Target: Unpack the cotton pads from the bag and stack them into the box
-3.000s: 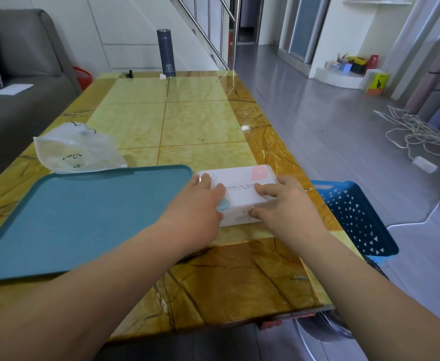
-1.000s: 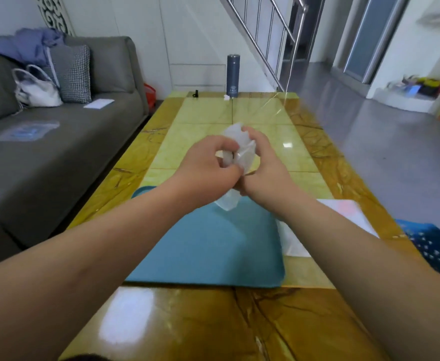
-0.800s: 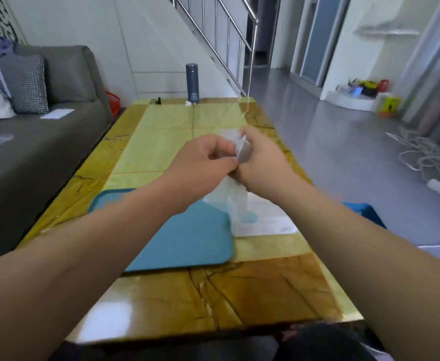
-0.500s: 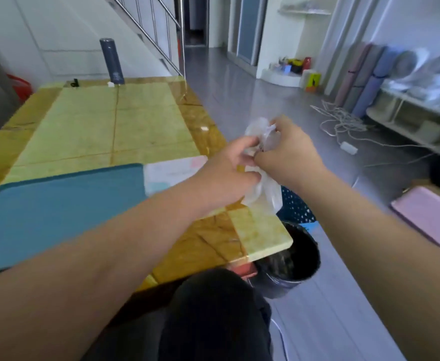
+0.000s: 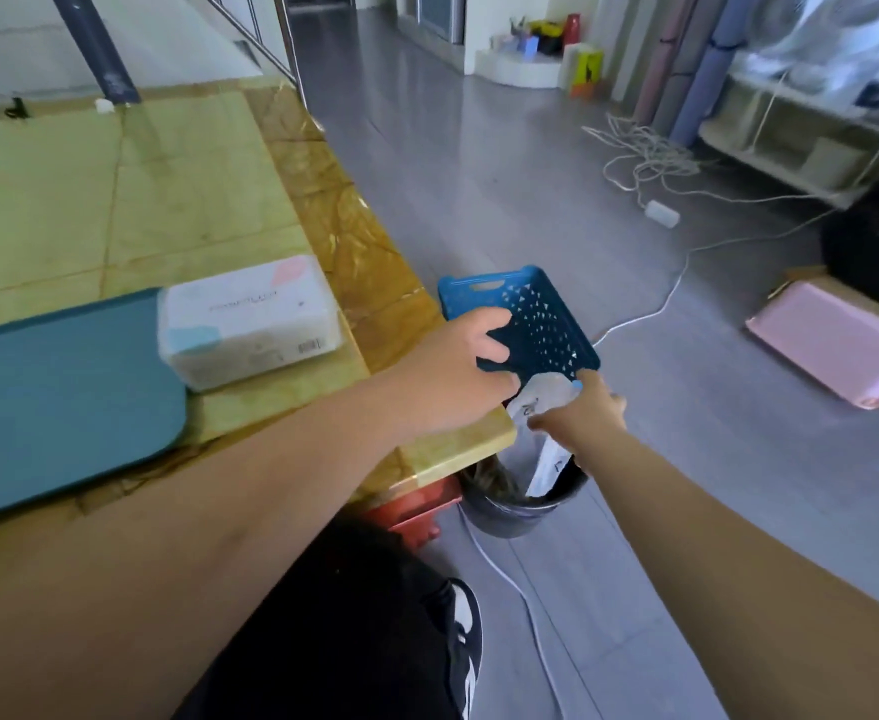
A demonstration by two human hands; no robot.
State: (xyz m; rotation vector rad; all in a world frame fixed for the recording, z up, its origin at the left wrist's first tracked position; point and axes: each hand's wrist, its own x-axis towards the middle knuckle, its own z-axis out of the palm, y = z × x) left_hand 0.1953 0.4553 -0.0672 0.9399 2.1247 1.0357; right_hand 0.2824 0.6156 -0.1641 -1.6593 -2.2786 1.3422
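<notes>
Head view, step: this looks like clearing away the wrapper. The clear bag (image 5: 545,407) hangs over the black bin (image 5: 499,517) beside the counter (image 5: 193,200), its lower end already past the rim.
Right hand: the right hand (image 5: 585,415) pinches the top of the clear bag in curled fingers.
Left hand: the left hand (image 5: 453,376) hovers just beside it at the counter corner. Its fingers are loosely curled with nothing plainly in them.
Task's thing: a white pack (image 5: 250,319), which I take to hold the cotton pads, lies flat near the counter's edge with one end against the teal tray (image 5: 63,397). It looks sealed, and no loose pads show.
Bin: dark inside, with the bag's tail and some brownish scraps I can't make out.
Blue basket: the blue basket (image 5: 541,324) sits on the floor beyond the counter corner. No contents are visible from here.
Tray: nothing is seen resting inside it.
Next move: I'd guess the bag gets let go, then both hands go to the white pack to open it. Whether the basket is the box meant, I can't tell.
</notes>
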